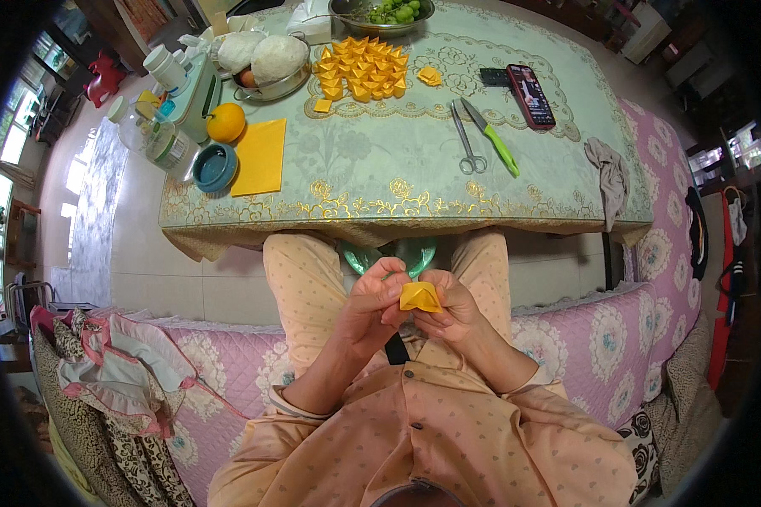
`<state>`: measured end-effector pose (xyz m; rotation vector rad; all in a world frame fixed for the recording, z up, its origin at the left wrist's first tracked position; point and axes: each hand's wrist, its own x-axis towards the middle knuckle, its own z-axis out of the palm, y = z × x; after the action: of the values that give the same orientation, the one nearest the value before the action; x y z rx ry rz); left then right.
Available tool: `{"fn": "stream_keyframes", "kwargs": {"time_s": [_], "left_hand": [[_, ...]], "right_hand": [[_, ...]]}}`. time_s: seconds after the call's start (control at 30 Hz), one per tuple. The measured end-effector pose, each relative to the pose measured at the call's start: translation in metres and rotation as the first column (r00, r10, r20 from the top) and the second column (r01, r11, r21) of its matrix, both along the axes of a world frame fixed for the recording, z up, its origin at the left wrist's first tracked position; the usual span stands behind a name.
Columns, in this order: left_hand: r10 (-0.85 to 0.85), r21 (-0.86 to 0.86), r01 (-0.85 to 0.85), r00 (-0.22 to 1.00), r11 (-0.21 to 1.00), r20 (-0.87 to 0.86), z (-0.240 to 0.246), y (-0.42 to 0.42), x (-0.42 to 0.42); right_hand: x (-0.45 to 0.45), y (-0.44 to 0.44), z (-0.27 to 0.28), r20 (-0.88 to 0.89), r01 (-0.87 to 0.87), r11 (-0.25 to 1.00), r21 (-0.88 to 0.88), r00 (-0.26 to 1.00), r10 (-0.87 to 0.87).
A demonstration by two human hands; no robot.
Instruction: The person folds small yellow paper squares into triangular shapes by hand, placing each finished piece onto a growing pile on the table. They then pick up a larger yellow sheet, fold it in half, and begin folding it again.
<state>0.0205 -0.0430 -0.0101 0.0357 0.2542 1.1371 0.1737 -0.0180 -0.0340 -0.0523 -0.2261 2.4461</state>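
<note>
A small folded yellow paper piece (420,297) is held between both hands above my lap. My left hand (375,298) pinches its left side with thumb and fingers. The right side is gripped by my right hand (451,304). On the table ahead, many folded yellow paper shapes (361,68) stand in a cluster, with a small yellow square (322,105) at its near left corner. Another little folded yellow piece (429,76) lies to the right of the cluster. A stack of yellow paper (260,157) rests near the table's left front.
Scissors (468,142) and a green-handled knife (498,141) lie beside a phone (531,96). At the left are a blue round bowl (215,168), an orange (226,122), plastic bottles (171,151) and a metal pot (279,87). A cloth (609,177) hangs over the front right edge.
</note>
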Motion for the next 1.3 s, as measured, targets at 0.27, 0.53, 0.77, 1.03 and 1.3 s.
{"fn": "stream_keyframes", "kwargs": {"time_s": [0.27,0.53,0.77,1.03,1.3], "left_hand": [[0.017,-0.007,-0.017,0.999,1.0,0.028,-0.0019,-0.0008,-0.0001],[0.02,-0.006,-0.02,0.999,1.0,0.044,-0.0008,-0.0003,-0.0003],[0.016,-0.005,-0.016,0.999,1.0,0.033,-0.0016,0.0,0.0002],[0.007,0.047,-0.008,1.0,0.999,0.029,-0.0043,0.0003,0.0005],[0.006,0.051,-0.008,0.999,0.999,0.031,-0.0062,0.0006,0.0002]], "right_hand": [[-0.0003,-0.0004,0.0033,0.012,-0.001,1.0,-0.017,1.0,0.001],[-0.0004,0.0002,0.0029,0.017,0.005,1.0,-0.015,1.0,-0.005],[0.0004,0.0001,0.0016,0.001,0.0,1.0,-0.01,1.0,0.0],[0.0001,-0.0003,-0.0005,0.007,0.006,1.0,0.017,1.0,-0.006],[0.0,0.0005,0.0001,0.024,0.005,1.0,0.013,1.0,-0.005]]}}
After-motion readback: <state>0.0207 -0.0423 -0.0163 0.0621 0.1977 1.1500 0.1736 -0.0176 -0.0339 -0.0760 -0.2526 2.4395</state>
